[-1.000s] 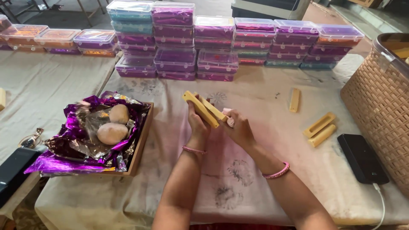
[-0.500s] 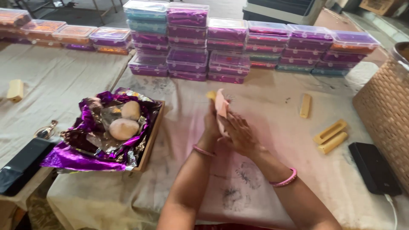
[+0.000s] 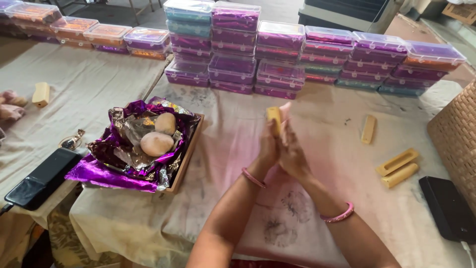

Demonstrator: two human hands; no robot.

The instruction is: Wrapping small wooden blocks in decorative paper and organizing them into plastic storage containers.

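Observation:
My left hand (image 3: 267, 146) and my right hand (image 3: 291, 149) are pressed together, palm to palm, above the cloth-covered table (image 3: 322, 164). Between them stands a yellow wooden mould (image 3: 273, 118), upright, its top sticking out above my fingers. Both hands are blurred. To the left lies a shallow wooden tray (image 3: 191, 149) lined with purple and silver foil (image 3: 119, 168), holding two pale dough balls (image 3: 156, 143).
Stacked clear boxes with purple, teal and orange contents (image 3: 277, 54) line the back. Yellow mould pieces (image 3: 398, 167) and a single one (image 3: 368, 129) lie at right, by a black phone (image 3: 446, 208) and a wicker basket (image 3: 458, 134). Another phone (image 3: 42, 176) lies at left.
The mould was open in a V in my hands; the halves have come together and stand upright between my pressed palms. The camera has shifted a little.

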